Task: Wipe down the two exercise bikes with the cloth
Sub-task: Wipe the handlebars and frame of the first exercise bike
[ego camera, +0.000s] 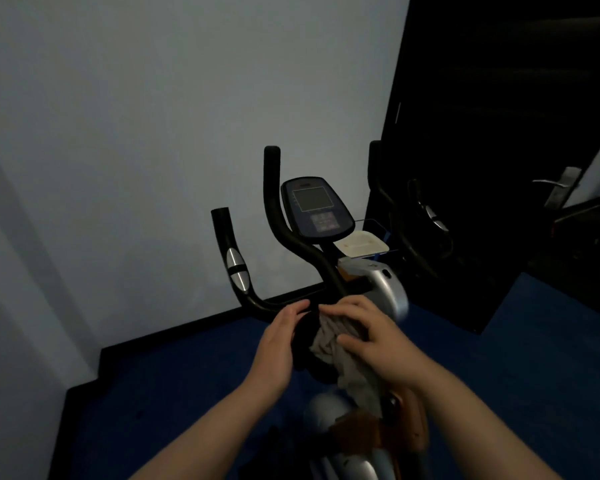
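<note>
Here the cloth (333, 344) is pressed on the bike's handlebar (291, 237) under the flat right hand (371, 337); the open left hand (281, 344) steadies it. Firm rubbing is best.

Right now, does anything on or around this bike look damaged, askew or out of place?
Nothing stands out. The cloth lies over the bike's handlebar stem under the right hand, with the left hand beside it. The console sits straight. The room is too dim to judge fine damage.
</note>
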A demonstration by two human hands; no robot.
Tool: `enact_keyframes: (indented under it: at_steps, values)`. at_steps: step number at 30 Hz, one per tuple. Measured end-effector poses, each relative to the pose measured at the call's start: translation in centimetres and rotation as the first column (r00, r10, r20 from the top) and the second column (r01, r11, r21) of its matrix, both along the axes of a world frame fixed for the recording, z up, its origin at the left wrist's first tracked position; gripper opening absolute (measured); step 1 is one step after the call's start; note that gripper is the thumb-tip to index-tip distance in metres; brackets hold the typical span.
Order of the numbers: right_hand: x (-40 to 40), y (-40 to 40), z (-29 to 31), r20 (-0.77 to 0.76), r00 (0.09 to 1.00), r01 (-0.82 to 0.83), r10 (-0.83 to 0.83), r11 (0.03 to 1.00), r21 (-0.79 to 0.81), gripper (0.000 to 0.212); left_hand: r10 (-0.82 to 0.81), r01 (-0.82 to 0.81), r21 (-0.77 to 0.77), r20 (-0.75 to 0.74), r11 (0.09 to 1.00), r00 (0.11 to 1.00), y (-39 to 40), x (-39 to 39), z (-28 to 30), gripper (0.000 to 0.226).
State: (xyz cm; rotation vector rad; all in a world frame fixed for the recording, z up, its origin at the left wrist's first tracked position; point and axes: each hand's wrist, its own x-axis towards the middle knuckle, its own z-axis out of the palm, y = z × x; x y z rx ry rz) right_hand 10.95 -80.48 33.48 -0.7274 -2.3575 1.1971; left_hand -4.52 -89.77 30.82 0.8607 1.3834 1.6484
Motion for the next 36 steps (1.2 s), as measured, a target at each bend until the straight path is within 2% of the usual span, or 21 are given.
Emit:
enact_keyframes:
  at_steps: [2, 3, 4, 6, 8, 10, 13, 16, 17, 19, 21, 22, 23, 24, 26, 28, 30, 33, 34, 35, 36]
  values:
    - [-1.8, -1.3, -0.5, -0.137, 0.97, 0.176, -0.199, 0.971, -0.16, 0.026, 0.042, -0.042, 0.006, -0.032, 0.999, 0.999, 0.1, 0.2, -0.1, 0.037]
    - [-2.9, -2.2, -1.2, -0.172, 0.919, 0.331, -0.355, 0.931, -0.153, 0.015, 0.069, -0.069, 0.005, -0.061, 0.998, 0.996, 0.2, 0.3, -0.1, 0.035]
    - [-4.0, -3.0, -1.8, -0.181, 0.853, 0.486, -0.49, 0.871, -0.07, 0.012, 0.096, -0.096, 0.004, -0.095, 0.995, 0.991, 0.4, 0.5, -0.2, 0.033]
    - [-5.1, -3.9, -2.7, -0.159, 0.768, 0.641, -0.62, 0.744, 0.191, 0.029, 0.149, -0.15, 0.003, -0.152, 0.989, 0.977, 0.9, 1.1, -0.4, 0.032]
    - [-4.8, -4.0, -3.1, -0.118, 0.777, 0.614, -0.618, 0.702, 0.361, 0.039, 0.199, -0.201, 0.003, -0.168, 0.979, 0.965, 1.3, 1.5, -0.5, 0.032]
    - [-3.8, -3.5, -3.5, -0.055, 0.823, 0.535, -0.566, 0.739, 0.41, 0.039, 0.203, -0.205, -0.003, -0.124, 0.979, 0.971, 1.6, 1.4, -0.6, 0.031]
    - [-2.7, -1.8, -3.0, 0.055, 0.919, 0.296, -0.391, 0.774, 0.56, 0.03, 0.135, -0.139, -0.033, -0.096, 0.99, 0.986, 1.6, 1.1, -0.6, 0.03]
    - [-2.5, 0.7, -0.2, 0.183, 0.961, 0.084, -0.209, 0.846, 0.527, 0.021, 0.138, -0.149, -0.042, -0.189, 0.988, 0.972, 1.5, 1.2, -0.5, 0.03]
    - [-2.6, 0.8, 0.1, 0.16, 0.966, 0.1, -0.202, 0.866, 0.49, 0.02, 0.151, -0.159, -0.022, -0.215, 0.987, 0.965, 1.4, 1.3, -0.6, 0.03]
    - [-2.9, -0.6, -1.4, -0.054, 0.942, 0.327, -0.33, 0.876, 0.356, 0.014, 0.183, -0.183, 0.021, -0.23, 0.983, 0.956, 1.3, 1.4, -0.9, 0.031]
    - [-3.7, -3.6, -3.8, -0.21, 0.794, 0.598, -0.571, 0.795, 0.099, 0.014, 0.198, -0.196, 0.031, -0.236, 0.98, 0.951, 1.4, 1.4, -1.0, 0.032]
    - [-4.2, -4.4, -4.4, -0.245, 0.737, 0.647, -0.63, 0.762, -0.01, 0.018, 0.193, -0.192, 0.029, -0.248, 0.981, 0.949, 1.5, 1.4, -1.2, 0.033]
    - [-4.5, -4.5, -4.8, -0.259, 0.72, 0.661, -0.644, 0.75, -0.026, 0.019, 0.186, -0.188, 0.019, -0.265, 0.982, 0.946, 1.5, 1.4, -1.3, 0.033]
    - [-4.4, -3.8, -4.6, -0.236, 0.749, 0.647, -0.619, 0.76, 0.063, 0.018, 0.18, -0.186, 0.005, -0.282, 0.983, 0.942, 1.6, 1.3, -1.3, 0.033]
    - [-3.3, -1.7, -2.5, -0.082, 0.887, 0.456, -0.455, 0.833, 0.314, 0.014, 0.179, -0.183, 0.014, -0.297, 0.983, 0.938, 1.5, 1.2, -1.3, 0.033]
    - [-2.3, 0.0, -1.2, -0.006, 0.955, 0.278, -0.297, 0.886, 0.372, 0.015, 0.189, -0.188, 0.03, -0.279, 0.982, 0.941, 1.6, 1.3, -1.3, 0.032]
    - [-2.7, -1.1, -2.3, -0.119, 0.93, 0.367, -0.347, 0.891, 0.269, 0.014, 0.216, -0.219, 0.019, -0.272, 0.975, 0.938, 1.6, 1.6, -1.4, 0.033]
    - [-4.2, -4.2, -5.0, -0.271, 0.772, 0.614, -0.575, 0.785, 0.086, 0.033, 0.228, -0.23, 0.025, -0.272, 0.973, 0.935, 1.5, 1.6, -1.4, 0.034]
    - [-4.0, -4.0, -5.1, -0.291, 0.785, 0.604, -0.547, 0.78, 0.165, 0.032, 0.217, -0.221, 0.017, -0.288, 0.975, 0.933, 1.4, 1.5, -1.3, 0.033]
    - [-3.4, -2.9, -4.7, -0.263, 0.84, 0.54, -0.474, 0.779, 0.32, 0.025, 0.2, -0.208, 0.005, -0.309, 0.978, 0.93, 1.4, 1.4, -1.2, 0.033]
    - [-2.6, -1.4, -3.3, -0.153, 0.918, 0.395, -0.366, 0.814, 0.427, 0.017, 0.18, -0.193, -0.005, -0.325, 0.981, 0.928, 1.3, 1.4, -1.1, 0.032]
